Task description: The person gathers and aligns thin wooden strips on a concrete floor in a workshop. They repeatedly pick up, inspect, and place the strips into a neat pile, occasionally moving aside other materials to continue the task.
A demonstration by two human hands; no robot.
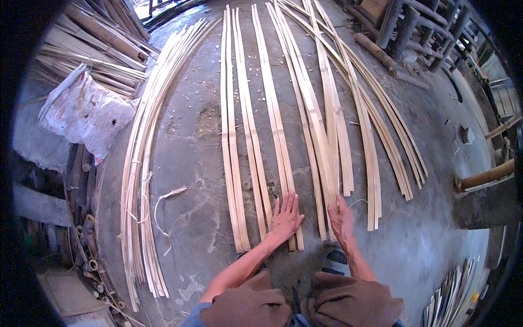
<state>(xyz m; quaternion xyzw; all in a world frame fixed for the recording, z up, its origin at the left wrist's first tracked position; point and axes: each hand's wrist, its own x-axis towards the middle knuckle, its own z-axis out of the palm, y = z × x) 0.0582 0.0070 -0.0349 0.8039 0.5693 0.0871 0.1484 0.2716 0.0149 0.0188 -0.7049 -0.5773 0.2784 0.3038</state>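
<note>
Long pale bamboo strips lie lengthwise on the grey concrete floor in front of me, in separate pairs and small groups. My left hand (287, 219) rests flat, fingers stretched forward, over the near end of a pair of bamboo strips (276, 128). To its right, my right hand (341, 219) closes at the edge of another group of bamboo strips (318, 139), thumb on the near side; its grip is partly hidden. Two more pairs of strips (231, 136) lie left of my left hand. Beyond my right hand, further strips (366, 141) cross each other and fan out rightward.
A thick bundle of strips (143, 136) lies at the left, with a loose curled sliver (166, 199) beside it. A white sack (84, 109) and stacked split bamboo (103, 32) stand behind. Wooden frames (419, 32) and a log (376, 50) are at the far right.
</note>
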